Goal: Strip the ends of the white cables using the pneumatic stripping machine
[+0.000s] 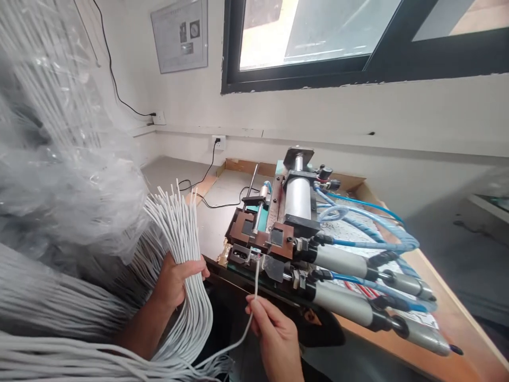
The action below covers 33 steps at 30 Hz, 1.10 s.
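My left hand (177, 278) is wrapped round a thick bundle of white cables (181, 233), whose cut ends fan out above the fist. Between the thumb and fingers of my right hand (274, 331) is a single white cable (256, 284). This cable's upper end reaches the front jaws of a pneumatic wire-stripping machine (258, 246); the exact tip is hard to make out there. From my right hand the same cable curves down and left toward the other cables.
More white cables (59, 297) and clear plastic wrapping (79, 201) crowd the left side. Grey air cylinders (342, 262) with blue hoses (369, 241) stick out to the right over the wooden-edged bench (469, 339). Behind, a black power cord (212, 159) runs to a wall socket.
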Motion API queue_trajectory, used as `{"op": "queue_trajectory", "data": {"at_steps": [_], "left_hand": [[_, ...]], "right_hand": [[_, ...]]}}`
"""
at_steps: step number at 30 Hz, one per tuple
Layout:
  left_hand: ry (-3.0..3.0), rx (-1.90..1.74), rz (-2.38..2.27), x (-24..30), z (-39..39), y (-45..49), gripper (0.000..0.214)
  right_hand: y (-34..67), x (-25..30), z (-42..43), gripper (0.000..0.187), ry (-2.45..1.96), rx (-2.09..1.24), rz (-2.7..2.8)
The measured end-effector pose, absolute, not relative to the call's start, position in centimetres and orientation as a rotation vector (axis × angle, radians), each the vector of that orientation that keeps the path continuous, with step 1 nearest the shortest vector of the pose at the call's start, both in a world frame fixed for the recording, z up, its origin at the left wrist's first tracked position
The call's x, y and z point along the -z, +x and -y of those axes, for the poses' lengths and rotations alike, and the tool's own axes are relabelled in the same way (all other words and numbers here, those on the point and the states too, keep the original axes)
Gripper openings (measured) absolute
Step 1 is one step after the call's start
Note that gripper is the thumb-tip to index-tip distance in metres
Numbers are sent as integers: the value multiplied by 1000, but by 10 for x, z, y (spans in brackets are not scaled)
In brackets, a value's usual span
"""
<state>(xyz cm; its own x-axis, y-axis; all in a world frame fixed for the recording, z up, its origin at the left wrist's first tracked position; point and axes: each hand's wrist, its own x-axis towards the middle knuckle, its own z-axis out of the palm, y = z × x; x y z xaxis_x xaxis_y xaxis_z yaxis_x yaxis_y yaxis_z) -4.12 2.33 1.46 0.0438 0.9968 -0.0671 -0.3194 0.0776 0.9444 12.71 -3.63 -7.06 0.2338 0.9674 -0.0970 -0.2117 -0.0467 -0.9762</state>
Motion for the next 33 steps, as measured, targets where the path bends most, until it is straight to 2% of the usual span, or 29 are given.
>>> {"op": "queue_trajectory", "data": {"at_steps": [6, 12, 18, 21, 25, 29, 33], "left_hand": [[927, -1146, -1004, -8, -24, -25, 3], [874, -1138, -1025, -5, -24, -17, 6], [875, -1106, -1045, -4, -25, -13, 5], [904, -1109, -1057, -2, -26, -11, 5], [904, -1132, -1046, -1, -25, -8, 8], [858, -1163, -967, -1, -21, -5, 21], [897, -1156, -977, 0, -14, -6, 20]], "right_hand": [[116, 49, 9, 28, -1046, -1346, 437], [118, 42, 1, 20, -976, -1483, 341], [119, 44, -2, 24, -966, -1503, 284], [119, 43, 1, 26, -1018, -1456, 376], [116, 49, 15, 25, -1141, -1350, 764], [115, 53, 33, 22, -1186, -1257, 1099], [122, 44, 36, 24, -1205, -1259, 1158]]}}
